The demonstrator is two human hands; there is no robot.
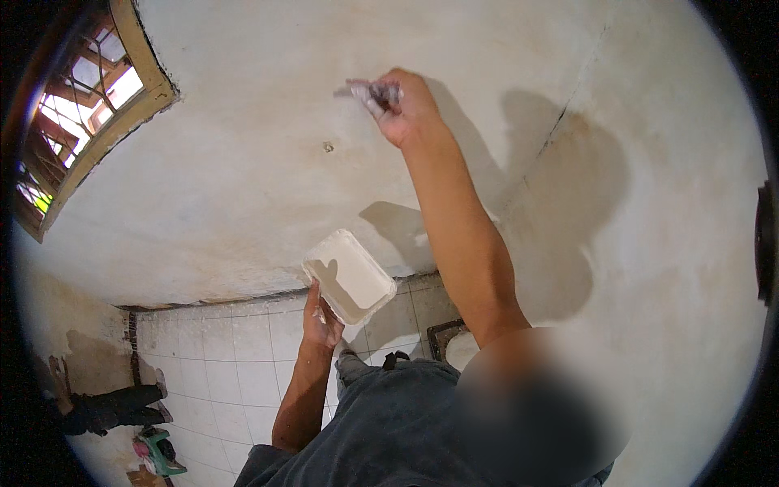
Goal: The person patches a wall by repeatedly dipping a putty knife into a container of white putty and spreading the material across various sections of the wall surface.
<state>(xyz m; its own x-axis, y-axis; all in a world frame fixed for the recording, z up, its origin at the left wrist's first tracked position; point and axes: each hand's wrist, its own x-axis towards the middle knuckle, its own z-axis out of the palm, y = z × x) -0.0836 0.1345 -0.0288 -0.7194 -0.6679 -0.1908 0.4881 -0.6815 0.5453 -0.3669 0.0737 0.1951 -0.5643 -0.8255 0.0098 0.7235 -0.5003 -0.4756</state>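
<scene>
My left hand [323, 318] grips the near left edge of a white rectangular tub [381, 286], which has off-white paste on its walls and inside. The tub is tilted, and a hand-shaped shadow falls across it. Higher up, my right arm reaches to the wall [243, 154]. My right hand [398, 105], smeared with white, is closed around a putty knife [347, 91]. Its thin grey blade points left, close to the wall's surface; motion blurs it, and I cannot tell whether it touches. The fingers hide the handle.
A barred window with a yellowish frame [130, 114] is at the upper left. White floor tiles [211, 349] lie below the wall. Another person [122, 410] is at the lower left, near a green object [166, 458]. A round white thing [462, 351] sits by my body.
</scene>
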